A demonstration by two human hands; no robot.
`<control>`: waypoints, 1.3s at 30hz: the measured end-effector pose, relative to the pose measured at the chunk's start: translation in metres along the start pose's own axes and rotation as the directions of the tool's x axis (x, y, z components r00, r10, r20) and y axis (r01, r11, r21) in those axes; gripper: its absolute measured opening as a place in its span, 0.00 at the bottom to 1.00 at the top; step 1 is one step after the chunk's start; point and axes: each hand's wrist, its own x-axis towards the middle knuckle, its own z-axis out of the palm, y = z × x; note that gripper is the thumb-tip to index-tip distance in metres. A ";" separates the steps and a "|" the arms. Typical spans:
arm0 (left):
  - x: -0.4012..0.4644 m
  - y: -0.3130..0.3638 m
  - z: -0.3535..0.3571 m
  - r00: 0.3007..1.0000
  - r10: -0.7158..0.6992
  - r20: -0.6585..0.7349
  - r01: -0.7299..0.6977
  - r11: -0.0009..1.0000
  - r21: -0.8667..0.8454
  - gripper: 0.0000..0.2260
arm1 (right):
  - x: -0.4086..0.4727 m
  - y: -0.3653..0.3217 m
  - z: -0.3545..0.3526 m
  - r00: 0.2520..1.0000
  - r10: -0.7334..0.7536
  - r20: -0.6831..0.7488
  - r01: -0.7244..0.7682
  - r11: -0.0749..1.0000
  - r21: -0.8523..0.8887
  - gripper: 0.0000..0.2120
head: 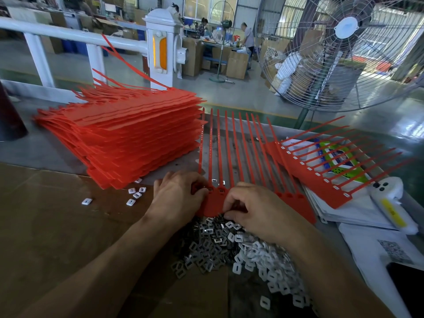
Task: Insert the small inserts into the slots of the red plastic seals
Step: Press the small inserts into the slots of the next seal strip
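A red strip of joined plastic seals lies in front of me, its long tails pointing away and its slotted heads near my hands. My left hand grips the left end of the strip at the heads, thumb on top. My right hand hovers over the strip's near edge, fingertips curled and pinching at a small insert from the pile. That heap of grey and white inserts lies just below both hands. Two slots by my left thumb hold inserts.
A tall stack of red seal strips sits at the left. Another strip with white inserts rests on papers at the right, beside a white device. Loose inserts lie on the cardboard. A large fan stands beyond the table.
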 end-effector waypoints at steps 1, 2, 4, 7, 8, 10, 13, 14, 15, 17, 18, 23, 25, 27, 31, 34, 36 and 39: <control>0.000 -0.001 0.000 1.000 0.001 0.003 -0.001 1.000 0.000 0.07 | 0.000 -0.001 0.000 1.000 0.000 0.001 0.000 1.000 0.000 0.07; 0.000 -0.001 0.000 1.000 0.001 0.008 -0.001 1.000 0.000 0.07 | 0.000 -0.001 0.000 1.000 0.001 0.001 -0.001 1.000 -0.001 0.07; 0.000 -0.001 0.000 1.000 0.002 0.011 -0.002 1.000 -0.004 0.07 | -0.001 -0.001 -0.001 1.000 0.005 -0.001 -0.005 1.000 -0.003 0.08; 0.000 -0.001 0.000 1.000 0.008 0.002 -0.008 1.000 -0.001 0.07 | -0.002 -0.002 -0.002 1.000 -0.005 -0.005 0.005 1.000 -0.004 0.09; 0.000 0.000 0.000 1.000 0.010 0.000 -0.010 1.000 -0.001 0.07 | -0.002 -0.003 -0.002 1.000 -0.009 -0.009 0.009 1.000 -0.006 0.09; 0.000 0.000 0.000 1.000 0.012 -0.003 -0.012 1.000 -0.006 0.06 | -0.002 -0.005 -0.002 1.000 -0.004 -0.013 0.004 1.000 0.000 0.08; 0.000 -0.001 0.000 1.000 0.013 0.002 -0.013 1.000 -0.006 0.07 | -0.003 -0.003 -0.002 0.999 0.037 -0.037 -0.033 0.995 0.098 0.08; -0.001 -0.001 0.000 1.000 0.016 0.001 -0.016 1.000 -0.005 0.07 | -0.003 -0.001 -0.002 0.996 0.066 -0.056 -0.057 0.988 0.145 0.08; 0.000 -0.001 0.000 1.000 0.020 -0.001 -0.020 1.000 -0.006 0.07 | -0.003 0.001 -0.003 0.991 0.106 -0.087 -0.089 0.979 0.186 0.08; 0.000 -0.001 0.000 1.000 0.024 -0.002 -0.024 1.000 -0.010 0.07 | -0.004 0.010 -0.006 0.958 0.223 -0.182 -0.170 0.949 0.267 0.06; 0.000 -0.001 0.000 1.000 0.024 -0.001 -0.024 1.000 -0.010 0.07 | -0.005 0.015 -0.010 0.928 0.291 -0.234 -0.210 0.925 0.316 0.06; -0.001 -0.001 -0.001 1.000 0.022 0.002 -0.022 1.000 -0.014 0.06 | -0.007 0.040 -0.022 0.806 0.517 -0.289 -0.316 0.788 0.529 0.08; -0.001 -0.001 -0.001 1.000 0.022 -0.005 -0.022 1.000 -0.022 0.06 | -0.007 0.045 -0.022 0.793 0.548 -0.268 -0.345 0.765 0.543 0.07; -0.001 0.000 -0.001 1.000 0.027 -0.009 -0.027 0.999 -0.021 0.06 | -0.006 0.046 -0.021 0.792 0.553 -0.260 -0.352 0.760 0.546 0.06; -0.001 0.000 0.000 0.999 0.033 -0.009 -0.033 0.999 -0.026 0.06 | -0.004 0.043 -0.015 0.807 0.515 -0.291 -0.335 0.803 0.492 0.06; -0.001 0.000 0.000 0.999 0.031 -0.010 -0.032 0.999 -0.029 0.06 | -0.005 0.042 -0.015 0.800 0.507 -0.320 -0.347 0.827 0.442 0.04; -0.001 0.000 0.000 0.999 0.031 -0.018 -0.032 0.999 -0.032 0.05 | -0.006 0.045 -0.017 0.785 0.522 -0.333 -0.373 0.828 0.418 0.03; 0.000 0.000 0.000 0.999 0.032 -0.018 -0.033 0.999 -0.033 0.05 | -0.006 0.049 -0.018 0.790 0.528 -0.312 -0.403 0.830 0.385 0.02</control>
